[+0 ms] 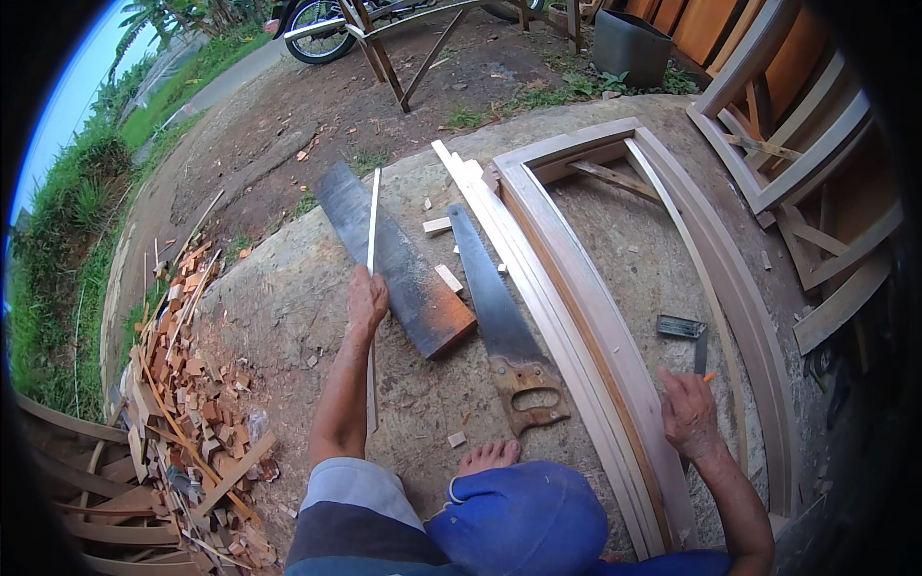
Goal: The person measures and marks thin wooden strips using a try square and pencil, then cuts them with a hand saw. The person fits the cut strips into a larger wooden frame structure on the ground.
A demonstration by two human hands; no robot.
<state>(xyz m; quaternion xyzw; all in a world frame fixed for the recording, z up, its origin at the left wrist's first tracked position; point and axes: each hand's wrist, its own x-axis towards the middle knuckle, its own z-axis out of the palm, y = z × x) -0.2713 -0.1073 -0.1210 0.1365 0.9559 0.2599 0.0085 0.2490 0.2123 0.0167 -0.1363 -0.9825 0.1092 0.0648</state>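
Note:
My left hand is closed around a long, thin wooden strip, which passes over a dark plank lying on the ground. At the right, my right hand has its fingers curled with the orange end of a pencil poking out. Just beyond those fingers is a try square, its blade running toward the hand. A handsaw with a wooden handle lies between the plank and several long pale strips. These strips lie along a wooden frame.
Small offcuts lie around the plank and saw. A heap of wood scraps spreads at the left. More wooden frames stand at the far right, near a grey bucket. A motorcycle and a wooden trestle stand at the back.

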